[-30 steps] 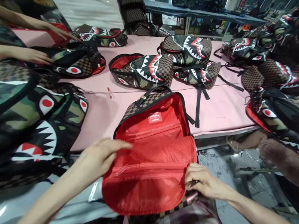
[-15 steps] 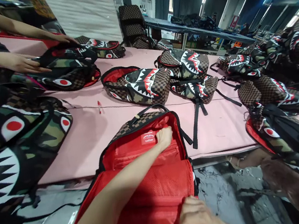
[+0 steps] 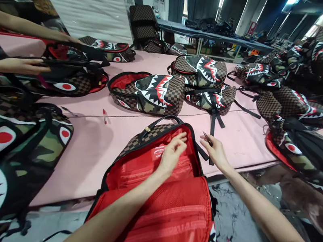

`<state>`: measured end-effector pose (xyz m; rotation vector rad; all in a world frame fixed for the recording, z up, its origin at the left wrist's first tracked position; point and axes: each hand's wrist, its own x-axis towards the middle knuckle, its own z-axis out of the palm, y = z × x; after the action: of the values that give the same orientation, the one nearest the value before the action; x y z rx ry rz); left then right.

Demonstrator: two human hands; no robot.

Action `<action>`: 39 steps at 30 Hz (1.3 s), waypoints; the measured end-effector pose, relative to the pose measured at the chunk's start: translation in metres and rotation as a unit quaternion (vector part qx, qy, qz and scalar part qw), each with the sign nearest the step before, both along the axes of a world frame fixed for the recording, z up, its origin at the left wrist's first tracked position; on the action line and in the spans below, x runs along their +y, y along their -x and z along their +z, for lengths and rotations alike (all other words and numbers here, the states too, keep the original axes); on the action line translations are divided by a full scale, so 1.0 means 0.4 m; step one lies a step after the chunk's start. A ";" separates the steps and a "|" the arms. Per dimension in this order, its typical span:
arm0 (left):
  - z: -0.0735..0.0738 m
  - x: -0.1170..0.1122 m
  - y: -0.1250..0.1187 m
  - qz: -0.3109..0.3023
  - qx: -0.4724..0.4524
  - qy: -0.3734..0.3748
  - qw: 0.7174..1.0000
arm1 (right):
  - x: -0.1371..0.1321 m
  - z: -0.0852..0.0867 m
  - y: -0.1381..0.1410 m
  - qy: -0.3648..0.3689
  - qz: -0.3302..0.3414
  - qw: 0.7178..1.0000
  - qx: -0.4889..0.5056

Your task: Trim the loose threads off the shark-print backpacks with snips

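An unzipped backpack (image 3: pixel 170 217) with a red lining lies before me at the table edge, its front panel folded down towards me. Its top shows brown checks and a black handle with a small gold piece. My left hand (image 3: pixel 173 154) reaches into the upper compartment near the right rim, thumb and forefinger pinched together, the other fingers stretched out. What the pinch holds is too small to make out. My right hand (image 3: pixel 215 151) is just outside that rim, closed around small dark thread snips (image 3: pixel 207 139) whose tip points up and left.
Several shark-mouth backpacks (image 3: pixel 157 93) lie on the pink table (image 3: pixel 93 156), with more piled at right. A large camouflage backpack (image 3: pixel 23 138) stands close on my left. A red pen (image 3: pixel 105 116) lies beyond. Another person's hands (image 3: pixel 27 65) handle a bag at upper left.
My right hand has risen from the folded-down panel to beside the upper rim, bringing the snips up. My left hand has drawn back slightly from the lining and its outer fingers have straightened.
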<state>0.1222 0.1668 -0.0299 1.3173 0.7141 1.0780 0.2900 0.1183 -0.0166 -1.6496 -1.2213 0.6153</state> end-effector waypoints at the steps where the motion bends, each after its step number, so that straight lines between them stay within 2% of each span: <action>1: 0.010 0.006 -0.005 0.004 -0.072 0.047 0.996 | 0.036 -0.014 -0.005 0.015 -0.003 1.000 -0.002; 3: 0.019 0.029 -0.015 0.014 -0.116 0.135 0.984 | 0.087 -0.040 -0.011 0.046 -0.006 0.998 0.032; 5: 0.010 0.059 -0.028 0.049 -0.072 0.192 0.978 | 0.115 -0.062 -0.012 0.069 -0.002 0.994 0.089; 7: -0.013 0.090 -0.045 0.086 -0.008 0.220 0.972 | 0.127 -0.080 -0.014 0.088 0.006 0.986 0.139; 10: -0.053 0.121 -0.077 0.088 0.063 0.222 0.969 | 0.137 -0.103 -0.022 0.122 0.016 0.972 0.202; 13: -0.071 0.129 -0.105 0.058 0.134 0.193 0.970 | 0.141 -0.122 -0.031 0.144 0.022 0.953 0.264; 17: -0.065 0.122 -0.127 0.036 0.208 0.159 0.964 | 0.142 -0.136 -0.035 0.144 0.025 0.937 0.318; 22: -0.052 0.129 -0.143 0.021 0.257 0.160 0.953 | 0.142 -0.139 -0.039 0.137 0.016 0.932 0.336; 27: -0.053 0.134 -0.137 -0.009 0.239 0.196 0.951 | 0.144 -0.136 -0.040 0.125 0.014 0.935 0.331; 34: -0.054 0.094 -0.099 -0.064 0.100 0.266 0.957 | 0.139 -0.142 -0.040 0.136 0.072 0.929 0.335; 39: -0.064 0.082 -0.083 -0.084 0.091 0.297 0.947 | 0.139 -0.137 -0.043 0.128 0.083 0.944 0.293</action>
<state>0.1553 0.1997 -0.0554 0.9354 0.9556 0.5385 0.3070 0.1738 -0.0713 -1.4170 -0.8636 1.3118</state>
